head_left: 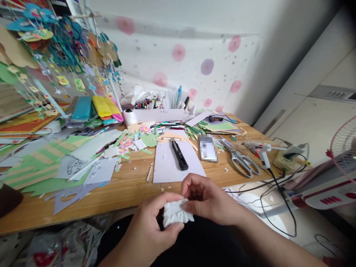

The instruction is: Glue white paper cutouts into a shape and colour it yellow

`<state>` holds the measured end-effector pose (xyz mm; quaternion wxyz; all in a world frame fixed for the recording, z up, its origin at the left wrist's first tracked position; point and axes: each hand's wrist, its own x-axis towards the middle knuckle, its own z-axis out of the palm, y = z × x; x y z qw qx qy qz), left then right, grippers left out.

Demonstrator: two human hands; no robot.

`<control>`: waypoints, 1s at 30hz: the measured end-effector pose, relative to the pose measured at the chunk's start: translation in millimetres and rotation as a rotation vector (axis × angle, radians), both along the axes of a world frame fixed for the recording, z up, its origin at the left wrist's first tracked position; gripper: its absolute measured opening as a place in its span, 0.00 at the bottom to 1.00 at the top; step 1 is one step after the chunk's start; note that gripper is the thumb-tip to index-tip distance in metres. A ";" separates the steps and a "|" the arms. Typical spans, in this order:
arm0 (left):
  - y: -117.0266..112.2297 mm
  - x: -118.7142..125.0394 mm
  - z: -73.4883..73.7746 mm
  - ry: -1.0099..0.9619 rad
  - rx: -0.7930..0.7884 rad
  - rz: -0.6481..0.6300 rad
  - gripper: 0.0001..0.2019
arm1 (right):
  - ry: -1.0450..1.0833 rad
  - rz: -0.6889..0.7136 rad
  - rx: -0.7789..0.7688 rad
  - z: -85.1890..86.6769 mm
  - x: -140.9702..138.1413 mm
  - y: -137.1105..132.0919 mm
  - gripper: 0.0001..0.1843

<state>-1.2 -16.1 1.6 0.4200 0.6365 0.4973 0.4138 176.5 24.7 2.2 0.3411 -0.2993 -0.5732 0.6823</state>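
Left hand [150, 222] and right hand [209, 200] grip a puckered white pad [175, 214] just off the near edge of the desk [118, 200], the left apparently bracing it for the right.

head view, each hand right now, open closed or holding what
Left hand: closed, holding the crumpled white piece between thumb and fingers.
Right hand: fingers curled, thumb touching that piece's upper right; whether it pinches cannot be told.
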 end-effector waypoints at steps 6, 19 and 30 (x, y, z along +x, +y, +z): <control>3.9 2.5 -2.2 0.089 0.023 -0.019 0.17 | 0.039 -0.063 0.078 -7.4 8.6 -3.3 0.21; 3.7 10.7 -9.5 0.311 0.236 0.021 0.17 | -0.086 -0.262 0.467 -9.0 0.9 -6.9 0.20; -2.6 6.9 -9.5 -0.657 -0.440 -0.042 0.27 | 0.236 -0.410 0.218 -21.4 20.0 -9.2 0.11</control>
